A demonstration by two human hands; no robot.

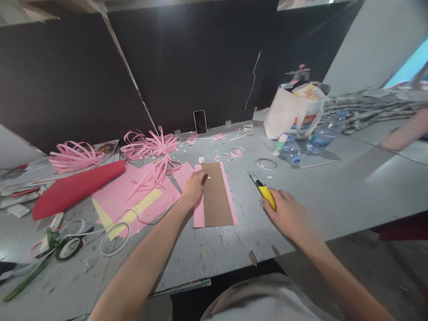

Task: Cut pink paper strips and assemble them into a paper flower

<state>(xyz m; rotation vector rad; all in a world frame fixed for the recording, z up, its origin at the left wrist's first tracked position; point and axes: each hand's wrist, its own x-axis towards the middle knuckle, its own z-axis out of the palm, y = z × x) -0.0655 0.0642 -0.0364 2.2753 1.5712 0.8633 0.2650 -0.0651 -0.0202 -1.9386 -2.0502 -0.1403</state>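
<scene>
A brown cardboard rectangle (217, 196) lies on a pink paper sheet (199, 215) in the middle of the grey table (334, 191). My left hand (194, 187) presses its fingertips on the cardboard's upper left edge. To the right of the sheet, my right hand (289, 214) rests on the table, shut on a yellow utility knife (264, 189) whose blade end points away from me.
Pink paper sheets and a yellow strip (133, 209) lie left, with a red paper roll (73, 187), curled pink paper flowers (150, 145) and tape rolls (68, 247). A phone (199, 121), a white bag (294, 111), water bottles (326, 131) and a glue stick (279, 145) stand behind. Another person's arm (406, 131) lies far right.
</scene>
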